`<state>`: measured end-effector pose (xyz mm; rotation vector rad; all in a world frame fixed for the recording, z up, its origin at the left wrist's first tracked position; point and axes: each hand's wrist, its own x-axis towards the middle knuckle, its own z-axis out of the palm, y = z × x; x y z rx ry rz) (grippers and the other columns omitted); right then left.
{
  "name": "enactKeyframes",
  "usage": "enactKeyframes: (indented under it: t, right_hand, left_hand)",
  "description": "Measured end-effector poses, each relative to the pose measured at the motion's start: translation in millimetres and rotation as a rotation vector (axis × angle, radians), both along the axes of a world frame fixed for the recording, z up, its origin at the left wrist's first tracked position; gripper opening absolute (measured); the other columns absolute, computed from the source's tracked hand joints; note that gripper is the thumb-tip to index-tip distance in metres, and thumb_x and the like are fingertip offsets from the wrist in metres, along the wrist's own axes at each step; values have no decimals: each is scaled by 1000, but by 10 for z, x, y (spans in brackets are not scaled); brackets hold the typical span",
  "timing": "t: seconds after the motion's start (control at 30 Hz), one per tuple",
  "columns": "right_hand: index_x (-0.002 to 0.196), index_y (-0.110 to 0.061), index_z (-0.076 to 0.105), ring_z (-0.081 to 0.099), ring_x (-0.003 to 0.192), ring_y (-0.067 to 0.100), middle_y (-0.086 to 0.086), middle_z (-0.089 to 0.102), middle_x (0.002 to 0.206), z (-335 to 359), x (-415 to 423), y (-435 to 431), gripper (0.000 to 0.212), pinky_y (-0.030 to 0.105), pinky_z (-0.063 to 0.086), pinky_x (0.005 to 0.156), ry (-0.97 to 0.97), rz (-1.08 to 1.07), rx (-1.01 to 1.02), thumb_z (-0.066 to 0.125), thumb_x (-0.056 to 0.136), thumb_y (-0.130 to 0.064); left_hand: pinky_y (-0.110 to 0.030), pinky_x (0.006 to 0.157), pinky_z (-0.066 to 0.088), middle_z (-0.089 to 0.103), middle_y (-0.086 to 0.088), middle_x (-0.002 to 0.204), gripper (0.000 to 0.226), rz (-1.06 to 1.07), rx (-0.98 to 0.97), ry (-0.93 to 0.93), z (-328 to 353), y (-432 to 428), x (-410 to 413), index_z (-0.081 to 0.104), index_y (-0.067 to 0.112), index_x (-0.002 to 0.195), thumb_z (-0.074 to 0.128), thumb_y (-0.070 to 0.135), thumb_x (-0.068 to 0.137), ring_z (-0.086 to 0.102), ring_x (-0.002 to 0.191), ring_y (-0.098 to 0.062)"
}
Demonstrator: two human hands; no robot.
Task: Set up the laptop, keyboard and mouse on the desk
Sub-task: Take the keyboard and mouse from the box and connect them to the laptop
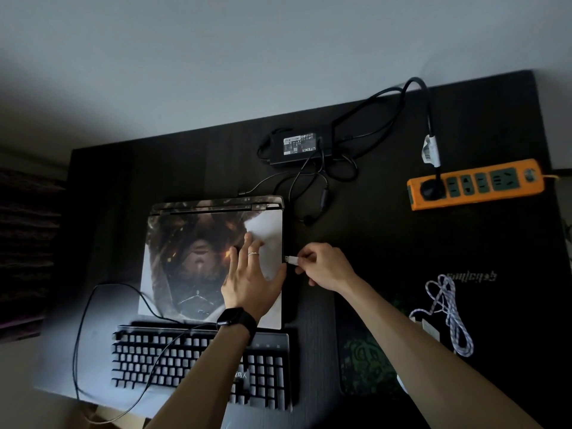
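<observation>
A plain pale wall stands behind the dark desk, beyond where the fingers pinch. Far left of that spot is a dark slatted furniture piece. The light is dim.

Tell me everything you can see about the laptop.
The laptop lies closed and flat on the dark desk, behind the keyboard. Its lid carries printed artwork with pale areas. The left hand presses flat on the lid; the right hand holds a USB plug at its right edge. A cable enters at the back.
</observation>
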<state>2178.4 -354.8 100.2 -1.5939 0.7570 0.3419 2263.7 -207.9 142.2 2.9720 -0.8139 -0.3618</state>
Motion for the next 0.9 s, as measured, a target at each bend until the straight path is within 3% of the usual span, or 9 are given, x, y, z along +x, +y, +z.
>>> enactKeyframes:
  t: [0.07,0.17,0.23,0.43,0.63,0.8,0.9]
  right_hand:
    - [97,-22,67,60,45,3,-6,75,78,2,23,-25,8,15,45,49,7,21,-19,59,96,-23]
    - [97,-25,69,69,65,15,-2,75,84,-22,73,-39,12,32,59,67,27,49,-84,59,91,-29]
    - [96,-28,68,70,75,22,-1,74,87,-41,90,8,14,40,60,73,44,38,-114,58,88,-33]
    - [104,-20,67,69,88,20,0,74,93,-38,4,229,15,40,57,81,-3,-155,-122,57,95,-27]
    - [111,-19,61,67,90,25,2,71,97,19,-39,305,17,44,56,78,-66,-92,-283,51,99,-26]
    - [112,-15,64,67,85,26,6,69,96,20,-110,281,19,41,55,73,-200,-20,-455,52,101,-24]
    - [112,-14,65,67,87,25,7,70,97,18,-73,341,20,38,54,76,-187,-89,-439,51,101,-23]
  left_hand:
    - [-46,90,51,31,10,157,68,-5,-1,19,16,25,5,43,29,135,61,63,79,29,144,-25]
    - [-48,100,45,23,10,161,70,-8,24,62,-3,69,17,39,31,140,59,64,81,23,148,-30]
    - [-49,104,44,21,10,162,71,-13,20,74,-24,94,21,37,31,141,60,64,82,21,148,-33]
    - [-50,103,44,16,12,162,74,-31,48,116,25,126,55,35,33,144,59,64,82,17,149,-31]
    - [-47,109,37,4,14,163,79,-48,101,174,97,105,56,20,39,152,54,65,85,6,151,-28]
    - [-46,111,35,1,14,163,80,-50,117,183,95,109,61,18,39,153,53,66,86,4,151,-28]
    - [-47,111,36,2,14,164,80,-54,114,191,88,104,60,19,38,153,55,64,85,5,151,-30]
